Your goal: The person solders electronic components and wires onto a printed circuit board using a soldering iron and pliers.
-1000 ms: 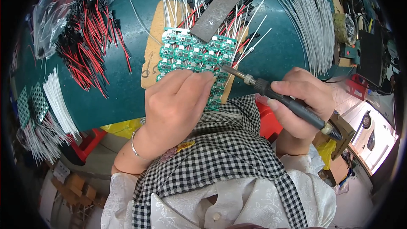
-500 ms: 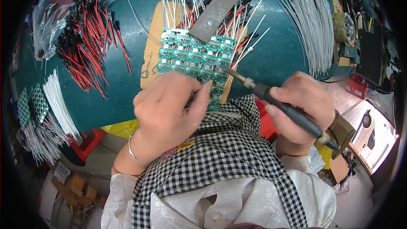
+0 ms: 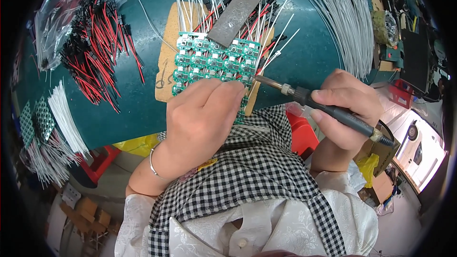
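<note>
A panel of small green circuit boards (image 3: 216, 59) rests on a brown board (image 3: 166, 62) in front of me. My left hand (image 3: 202, 116) lies over the panel's near part, its fingers pressed together by the right side; whatever they pinch is hidden. My right hand (image 3: 350, 107) grips a soldering iron (image 3: 342, 116) with a dark handle. The iron's tip points left, close to the panel's right edge and my left fingertips; contact cannot be made out. White and red-black wires stick out beyond the panel, and a flat grey metal bar (image 3: 245, 9) lies across its far edge.
Red-black wires with black connectors (image 3: 97, 52) and a clear plastic bag (image 3: 78, 0) lie at the left. White wires (image 3: 66, 114) sit nearer the left table edge, beside more green panels (image 3: 44, 116). Grey-white wires (image 3: 350, 33) fan out at the right, with tools beyond.
My left hand has shifted right along the panel, its fingers drawn closer together. The soldering iron and my right hand have moved slightly right. The panel and bar appear slightly farther left in view.
</note>
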